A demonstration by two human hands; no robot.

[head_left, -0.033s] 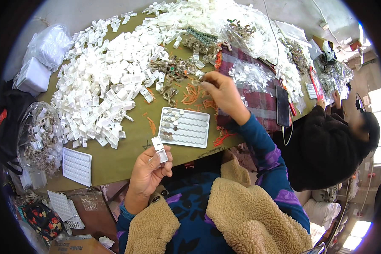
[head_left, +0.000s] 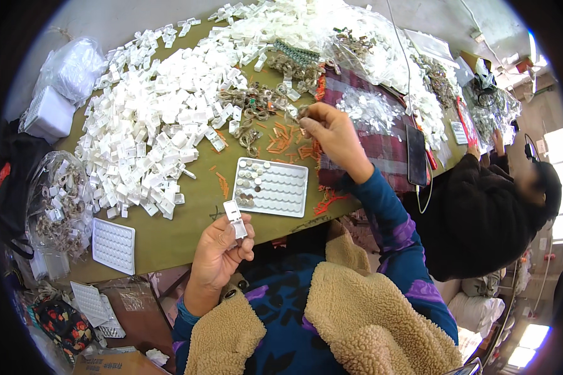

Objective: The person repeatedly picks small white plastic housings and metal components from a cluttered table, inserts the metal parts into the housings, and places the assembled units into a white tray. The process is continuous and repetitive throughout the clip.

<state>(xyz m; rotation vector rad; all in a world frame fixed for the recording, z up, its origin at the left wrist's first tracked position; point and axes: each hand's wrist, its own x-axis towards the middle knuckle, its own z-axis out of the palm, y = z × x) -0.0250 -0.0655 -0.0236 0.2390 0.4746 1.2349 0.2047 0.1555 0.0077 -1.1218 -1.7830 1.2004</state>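
My left hand (head_left: 216, 253) grips a small white hinged plastic case (head_left: 237, 220) near the table's front edge, its lid standing up. Over the loose orange strips (head_left: 281, 139), my right hand (head_left: 334, 134) is closed in a pinch; what lies between its fingertips is too small to make out. Bundles of tan cord-like pieces (head_left: 249, 137) lie just left of the right hand. Between my hands sits a white ridged tray (head_left: 281, 187), with small round pieces (head_left: 249, 178) in its left rows.
A large heap of white cases (head_left: 156, 119) covers the table's left and far side. Clear flat pieces (head_left: 369, 111) lie on a plaid cloth (head_left: 350, 147), beside a phone (head_left: 416, 156). Another white tray (head_left: 114, 245) rests at left. A person in black (head_left: 475, 212) sits at right.
My right hand has shifted very slightly, its fingertips a little to the right. My left hand and the white case stay in place.
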